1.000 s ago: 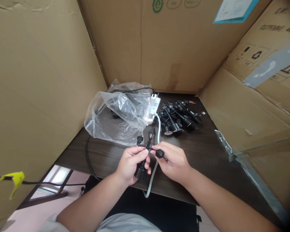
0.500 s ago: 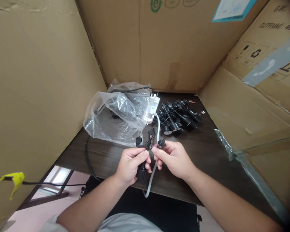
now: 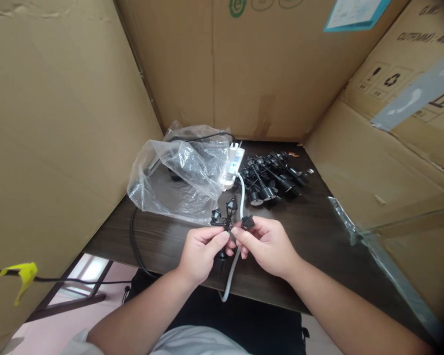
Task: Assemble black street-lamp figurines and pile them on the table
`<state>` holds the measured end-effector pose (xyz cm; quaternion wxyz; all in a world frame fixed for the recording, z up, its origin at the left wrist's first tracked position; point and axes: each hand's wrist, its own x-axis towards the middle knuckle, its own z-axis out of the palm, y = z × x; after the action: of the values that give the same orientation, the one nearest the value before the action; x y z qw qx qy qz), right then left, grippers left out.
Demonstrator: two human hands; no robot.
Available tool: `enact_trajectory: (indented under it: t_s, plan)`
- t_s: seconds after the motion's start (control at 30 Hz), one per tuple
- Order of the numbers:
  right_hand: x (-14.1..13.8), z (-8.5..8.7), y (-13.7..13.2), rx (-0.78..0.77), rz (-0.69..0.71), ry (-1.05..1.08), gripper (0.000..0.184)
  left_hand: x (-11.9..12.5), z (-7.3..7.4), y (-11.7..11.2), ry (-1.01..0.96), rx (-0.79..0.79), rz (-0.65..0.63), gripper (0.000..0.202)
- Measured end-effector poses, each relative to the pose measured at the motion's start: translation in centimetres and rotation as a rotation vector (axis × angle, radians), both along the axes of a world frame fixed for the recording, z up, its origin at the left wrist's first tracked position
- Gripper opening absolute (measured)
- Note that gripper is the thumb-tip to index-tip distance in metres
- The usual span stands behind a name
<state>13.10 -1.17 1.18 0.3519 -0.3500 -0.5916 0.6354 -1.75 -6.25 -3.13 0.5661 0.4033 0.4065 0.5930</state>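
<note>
Our left hand (image 3: 202,254) and right hand (image 3: 268,246) meet just above the near edge of the worktop. Between them is a miniature black street lamp (image 3: 227,217) with three lantern heads, its round base (image 3: 221,255) poking out below the left hand. The left thumb and fingers wrap its stem just under the crossarm, and the right thumb and forefinger (image 3: 240,230) pinch it close to the right-hand lantern. A white cable (image 3: 241,207) curves up just behind our hands to a white power strip (image 3: 237,160) with a white plug in it, near the back of the dark wood-grain worktop (image 3: 318,246). To its right lies a heap of similar black lamps (image 3: 270,180). To its left, a crumpled clear plastic bag (image 3: 177,182) lies over a black cord (image 3: 133,236). Cardboard walls (image 3: 244,74) rise around the worktop on three sides, and a blue-edged label (image 3: 355,12) sits at the upper right of the frame.
</note>
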Motion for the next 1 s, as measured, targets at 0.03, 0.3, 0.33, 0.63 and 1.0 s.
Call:
enact_trajectory:
  t_s: [0.03,0.3,0.33,0.63,1.0]
  plan:
    - [0.0,0.0,0.0,0.003,0.002,0.003,0.025,0.0,0.1,0.0,0.037,0.013,0.009,0.019]
    - [-0.1,-0.2,-0.3,-0.004,-0.015,-0.010,0.025,0.3,1.5,-0.2,0.382,0.130,0.124,0.023]
    - [-0.1,-0.2,-0.3,-0.008,-0.013,-0.007,0.025,0.3,1.5,-0.2,0.386,0.131,0.112,0.024]
    - [-0.2,-0.2,-0.2,0.019,0.011,-0.010,0.028,0.1,1.0,-0.2,0.262,0.108,0.039,0.022]
    - [1.0,0.2,0.4,0.114,-0.002,-0.091,0.031,-0.3,0.6,0.8,-0.297,-0.205,0.094,0.028]
